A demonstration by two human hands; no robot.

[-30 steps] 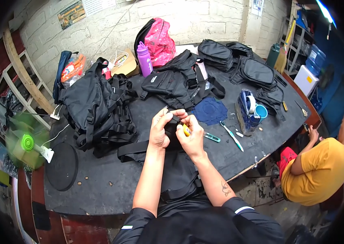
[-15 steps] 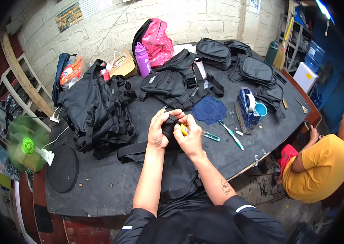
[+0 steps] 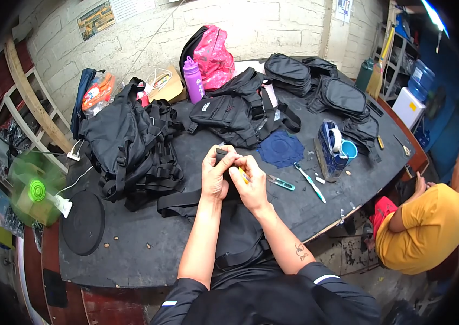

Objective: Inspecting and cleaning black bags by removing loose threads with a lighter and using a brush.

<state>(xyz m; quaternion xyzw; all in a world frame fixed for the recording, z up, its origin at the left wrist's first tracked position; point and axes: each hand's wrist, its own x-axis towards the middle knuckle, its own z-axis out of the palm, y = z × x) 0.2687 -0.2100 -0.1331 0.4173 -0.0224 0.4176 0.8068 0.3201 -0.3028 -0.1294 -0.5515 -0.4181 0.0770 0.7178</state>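
Observation:
My left hand is closed, pinching a black strap end between thumb and fingers. Right beside it, my right hand is curled round a small yellow object, mostly hidden in the palm; its kind does not show. The fingertips of both hands meet over the strap. Below my wrists a black bag lies at the table's near edge against me, with a wide black strap stretching out to the left.
Black backpacks pile up at left, near a webbing roll and a green fan. Ahead lie a black bag and blue cloth. A cutter, toothbrush and tape dispenser sit right. A person in yellow crouches beyond.
My fingers have shifted on the strap, and the left fingers have closed in more. Less of the yellow object shows in my right hand. The view has moved slightly.

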